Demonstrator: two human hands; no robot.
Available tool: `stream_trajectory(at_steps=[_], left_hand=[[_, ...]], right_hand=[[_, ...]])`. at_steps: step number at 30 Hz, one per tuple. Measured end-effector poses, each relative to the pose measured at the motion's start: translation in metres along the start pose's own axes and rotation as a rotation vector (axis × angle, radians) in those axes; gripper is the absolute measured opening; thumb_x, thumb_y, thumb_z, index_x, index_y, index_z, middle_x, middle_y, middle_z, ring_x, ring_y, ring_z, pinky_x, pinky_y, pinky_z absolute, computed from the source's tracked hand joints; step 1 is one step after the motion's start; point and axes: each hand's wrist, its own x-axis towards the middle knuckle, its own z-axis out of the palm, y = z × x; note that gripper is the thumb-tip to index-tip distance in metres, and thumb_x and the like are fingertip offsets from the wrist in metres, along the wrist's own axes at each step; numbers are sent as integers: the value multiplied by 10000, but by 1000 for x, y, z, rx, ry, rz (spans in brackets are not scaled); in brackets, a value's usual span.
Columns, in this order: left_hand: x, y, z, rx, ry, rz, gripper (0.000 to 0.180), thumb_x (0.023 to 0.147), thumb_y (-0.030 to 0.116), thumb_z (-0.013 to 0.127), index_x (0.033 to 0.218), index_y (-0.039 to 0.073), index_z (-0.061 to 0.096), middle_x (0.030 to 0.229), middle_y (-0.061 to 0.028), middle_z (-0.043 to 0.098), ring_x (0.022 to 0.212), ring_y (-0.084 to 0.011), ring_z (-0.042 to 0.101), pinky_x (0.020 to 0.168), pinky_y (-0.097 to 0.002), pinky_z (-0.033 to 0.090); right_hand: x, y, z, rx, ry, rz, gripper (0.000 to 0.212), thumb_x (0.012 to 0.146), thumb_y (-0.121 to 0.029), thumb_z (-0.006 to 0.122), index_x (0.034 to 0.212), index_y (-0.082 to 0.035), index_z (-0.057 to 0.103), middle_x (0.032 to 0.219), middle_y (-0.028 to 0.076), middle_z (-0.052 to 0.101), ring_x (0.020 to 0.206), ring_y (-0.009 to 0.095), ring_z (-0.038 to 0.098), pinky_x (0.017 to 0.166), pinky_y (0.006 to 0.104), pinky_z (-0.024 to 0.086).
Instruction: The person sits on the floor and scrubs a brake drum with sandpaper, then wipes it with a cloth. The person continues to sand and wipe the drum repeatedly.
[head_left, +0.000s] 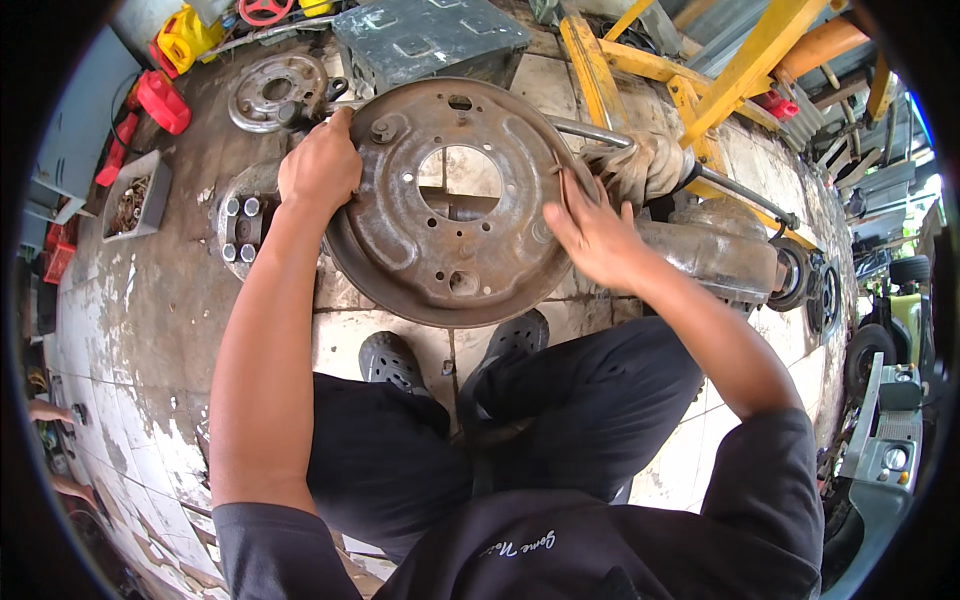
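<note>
A round, rusty brake backing plate (400, 225) with a large centre hole stands tilted in front of me, above my feet. Around its upper left rim my left hand (320, 165) is closed. My right hand (590, 225) lies against the right rim with its fingers stretched and spread. Behind the plate runs an axle housing (715, 255), partly hidden by the plate and my right arm. A metal rod (590, 131) passes behind the plate's top, and a dark rounded metal end (292, 115) shows beside my left hand.
A flat round metal disc (277, 90) lies beyond my left hand, beside a dark green metal box (430, 45). Yellow steel frames (690, 95) stand at the far right. A grey bin (138, 195) of small parts sits left. Another person's hand (55, 411) shows at the left edge.
</note>
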Motion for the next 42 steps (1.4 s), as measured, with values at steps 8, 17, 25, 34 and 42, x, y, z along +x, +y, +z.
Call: stream_trajectory(at_steps=[8,17,25,34,42], left_hand=[[1,4,0,-5,-7,3,441,925,62,441,1351,127,534,1269,-143,655,1181,-344,623,962,-460,500],[3,-3,4,8,10,13,424,919,65,437,1329,109,533,1247,-158,657,1150,-359,632,957,-471,498],[4,3,2,0,0,8,507,915,65,417,1409,126,509,1323,-147,627,1209,-339,603,1006,-455,475],[2,5,0,-7,-15,-21,513,919,70,405,1418,127,506,1351,-138,614,1227,-330,593,1014,-452,471],[1,0,0,1,-23,-33,515,916,84,411,1419,136,507,1353,-138,612,1227,-333,593,1013,-455,469]], right_hand=[[10,12,-2,-95,86,-77,948,975,-736,168,1587,-13,133,1661,155,156,1526,409,107,1161,706,88],[-20,27,-7,-21,-142,-157,911,980,-729,159,1602,-66,107,1667,126,151,1525,405,114,1189,658,86],[24,18,-15,195,15,-90,895,980,-726,128,1607,-86,116,1673,114,136,1530,385,110,1191,650,83],[13,23,-10,81,17,-125,927,965,-750,127,1603,-78,132,1663,144,155,1523,420,100,1187,659,90],[-24,20,4,-181,-57,-155,1014,930,-796,151,1589,-25,146,1653,152,189,1512,410,176,1164,703,89]])
